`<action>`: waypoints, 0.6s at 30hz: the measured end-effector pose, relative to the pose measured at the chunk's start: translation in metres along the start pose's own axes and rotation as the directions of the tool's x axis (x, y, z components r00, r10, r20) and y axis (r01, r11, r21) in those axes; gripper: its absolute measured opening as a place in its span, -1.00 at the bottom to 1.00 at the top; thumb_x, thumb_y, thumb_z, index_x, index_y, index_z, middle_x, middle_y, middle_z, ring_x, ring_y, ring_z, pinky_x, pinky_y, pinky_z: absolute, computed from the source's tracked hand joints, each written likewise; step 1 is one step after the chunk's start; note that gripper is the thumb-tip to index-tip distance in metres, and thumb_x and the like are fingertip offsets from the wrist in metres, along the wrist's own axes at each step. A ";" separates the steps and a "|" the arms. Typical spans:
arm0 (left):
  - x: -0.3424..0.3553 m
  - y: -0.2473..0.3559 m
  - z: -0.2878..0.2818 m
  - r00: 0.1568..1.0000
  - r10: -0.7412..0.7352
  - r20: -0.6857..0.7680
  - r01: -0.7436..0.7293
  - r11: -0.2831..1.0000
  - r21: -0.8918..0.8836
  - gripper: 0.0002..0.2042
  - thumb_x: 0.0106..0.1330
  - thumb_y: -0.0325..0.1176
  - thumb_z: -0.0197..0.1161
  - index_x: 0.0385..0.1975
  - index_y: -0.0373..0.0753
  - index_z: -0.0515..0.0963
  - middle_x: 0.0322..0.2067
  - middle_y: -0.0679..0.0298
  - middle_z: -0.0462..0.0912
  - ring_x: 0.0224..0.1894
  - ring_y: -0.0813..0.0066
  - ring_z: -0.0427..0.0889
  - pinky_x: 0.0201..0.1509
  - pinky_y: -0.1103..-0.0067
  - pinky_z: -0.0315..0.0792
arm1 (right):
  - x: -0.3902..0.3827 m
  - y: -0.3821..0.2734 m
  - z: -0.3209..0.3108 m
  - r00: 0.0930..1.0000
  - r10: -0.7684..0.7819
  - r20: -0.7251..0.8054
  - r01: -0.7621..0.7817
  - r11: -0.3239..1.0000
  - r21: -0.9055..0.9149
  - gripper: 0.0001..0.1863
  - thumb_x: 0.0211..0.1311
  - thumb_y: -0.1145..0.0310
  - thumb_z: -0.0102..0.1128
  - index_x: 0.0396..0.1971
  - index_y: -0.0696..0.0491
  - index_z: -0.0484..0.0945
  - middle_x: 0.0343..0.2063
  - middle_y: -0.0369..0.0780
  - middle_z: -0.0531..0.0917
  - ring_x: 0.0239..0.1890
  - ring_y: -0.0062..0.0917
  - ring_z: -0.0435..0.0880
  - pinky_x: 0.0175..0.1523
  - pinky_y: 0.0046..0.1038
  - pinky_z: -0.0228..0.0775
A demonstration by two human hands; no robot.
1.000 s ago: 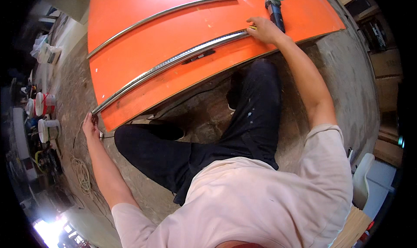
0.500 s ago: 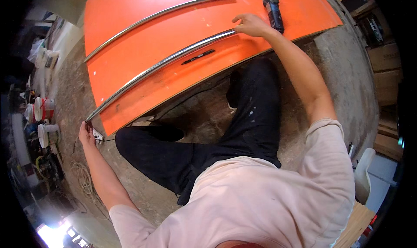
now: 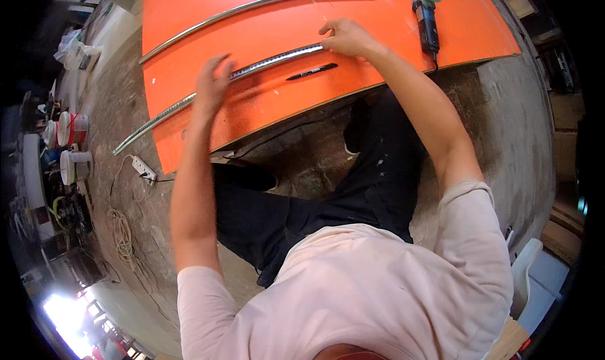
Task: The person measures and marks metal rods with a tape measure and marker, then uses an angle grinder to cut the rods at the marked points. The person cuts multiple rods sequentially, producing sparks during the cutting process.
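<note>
the near metal strip (image 3: 277,61) starts at far left, its tip jutting past the orange board (image 3: 391,42), with a white power strip (image 3: 144,169) just beside on the floor. the left hand (image 3: 213,86), blurred, is over the metal strip's middle, thumb and fingers parted; contact is unclear. a black pen (image 3: 312,72) lies between the hands, on the person's side of the metal strip. the right hand (image 3: 348,39) is at its right end, index finger extended; i cannot tell whether it grips. farther right lies an angle grinder (image 3: 428,29).
</note>
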State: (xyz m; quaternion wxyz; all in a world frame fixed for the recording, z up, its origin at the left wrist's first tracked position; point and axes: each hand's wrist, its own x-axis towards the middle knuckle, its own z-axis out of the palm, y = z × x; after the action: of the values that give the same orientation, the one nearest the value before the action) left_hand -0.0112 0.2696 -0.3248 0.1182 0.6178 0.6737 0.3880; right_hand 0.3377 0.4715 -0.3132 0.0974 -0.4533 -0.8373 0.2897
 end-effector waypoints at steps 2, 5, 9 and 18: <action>0.023 0.028 0.045 0.991 0.018 0.130 -0.023 0.999 0.035 -0.56 0.63 -0.04 0.28 0.24 -0.27 0.70 0.18 0.00 0.75 0.24 0.10 0.73 0.36 0.28 0.54 | 0.001 -0.010 0.002 1.000 0.019 0.016 -0.018 1.000 -0.023 -0.44 0.21 0.09 0.43 0.18 0.03 0.76 0.06 0.00 0.81 0.17 -0.13 0.77 0.33 -0.19 0.58; 0.046 0.058 0.073 0.929 -0.068 0.363 0.045 0.997 0.070 -0.56 0.64 -0.01 0.27 0.22 -0.25 0.73 0.20 0.05 0.74 0.23 0.12 0.72 0.35 0.29 0.54 | 0.003 -0.006 0.004 1.000 0.025 0.004 -0.025 0.998 -0.051 -0.44 0.22 0.05 0.41 0.18 0.02 0.76 0.11 -0.01 0.80 0.23 -0.12 0.74 0.37 -0.16 0.55; 0.056 0.053 0.089 0.896 -0.129 0.424 0.150 0.988 -0.017 -0.59 0.62 -0.02 0.30 0.14 -0.25 0.77 0.10 0.09 0.76 0.15 0.17 0.74 0.26 0.32 0.55 | -0.001 -0.012 0.005 1.000 0.020 -0.014 -0.021 0.994 -0.110 -0.42 0.22 0.04 0.39 0.19 0.02 0.76 0.15 -0.01 0.78 0.26 -0.10 0.72 0.40 -0.11 0.52; 0.044 0.051 0.103 0.938 -0.104 0.332 0.115 0.993 -0.013 -0.63 0.62 -0.02 0.30 0.08 -0.19 0.80 -0.05 0.14 0.74 0.05 0.23 0.74 0.18 0.35 0.55 | 0.002 -0.011 0.002 0.997 -0.063 -0.049 0.048 0.962 -0.268 -0.45 0.26 -0.10 0.33 -0.01 0.05 0.84 -0.04 -0.03 0.84 0.07 -0.08 0.81 0.26 -0.06 0.61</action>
State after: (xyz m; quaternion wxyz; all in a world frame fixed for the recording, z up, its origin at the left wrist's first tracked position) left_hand 0.0832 0.3458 -0.3458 0.2607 0.6338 0.6711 0.2826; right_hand 0.3273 0.4677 -0.3090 0.0673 -0.4467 -0.8780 0.1583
